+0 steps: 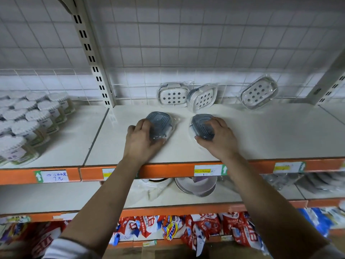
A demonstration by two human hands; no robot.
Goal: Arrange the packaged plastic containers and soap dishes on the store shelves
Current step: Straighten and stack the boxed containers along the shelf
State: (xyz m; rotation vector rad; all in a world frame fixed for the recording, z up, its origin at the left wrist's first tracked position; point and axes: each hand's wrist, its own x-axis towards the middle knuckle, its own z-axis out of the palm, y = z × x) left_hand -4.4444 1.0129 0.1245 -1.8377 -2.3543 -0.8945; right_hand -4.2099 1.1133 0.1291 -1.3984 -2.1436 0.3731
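Note:
Two grey packaged soap dishes lie on the white shelf (261, 131). My left hand (141, 141) grips the left grey dish (158, 124) from its near left side. My right hand (218, 139) grips the right grey dish (202, 126) from its near right side. Both dishes are wrapped in clear plastic. Three white perforated soap dishes lean against the back wall: one (172, 97) at the left, one (202, 97) beside it, and one (258, 94) farther right.
Several white-lidded jars (31, 120) fill the shelf section to the left. A slotted upright post (93, 58) stands at the back. Wrapped bowls (197, 186) sit on the shelf below, and red detergent bags (205, 227) lie lower down.

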